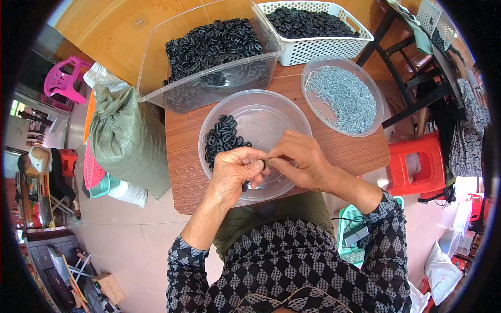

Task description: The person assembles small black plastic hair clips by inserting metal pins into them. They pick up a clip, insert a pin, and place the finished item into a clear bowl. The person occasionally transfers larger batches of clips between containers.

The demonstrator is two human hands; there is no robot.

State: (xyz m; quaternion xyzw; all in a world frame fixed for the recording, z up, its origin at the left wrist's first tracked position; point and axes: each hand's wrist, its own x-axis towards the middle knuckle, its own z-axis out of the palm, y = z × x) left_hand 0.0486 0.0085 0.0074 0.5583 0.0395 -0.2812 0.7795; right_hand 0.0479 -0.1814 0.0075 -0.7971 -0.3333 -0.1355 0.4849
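Over a round clear plastic tub (pixel 286 104), my two hands meet at the fingertips. My left hand (pixel 235 171) is closed, thumb and fingers pinching a small black piece (pixel 264 164) that is mostly covered. The fingers of my right hand (pixel 303 160) are pressed together against the same spot; what they hold is hidden. Black oval pieces with holes (pixel 223 136) lie heaped along the tub's left side. To the right, a shallow round clear tray (pixel 308 97) holds many small silvery pins or screws (pixel 345 99); their exact kind is too small to tell.
Behind the tub, a large clear bin (pixel 151 78) and a white perforated basket (pixel 313 51) hold more black pieces. The brown wooden table (pixel 182 156) carries everything. A tied green sack (pixel 125 138) stands left, a red stool (pixel 417 164) right. Another person (pixel 44 161) sits far left.
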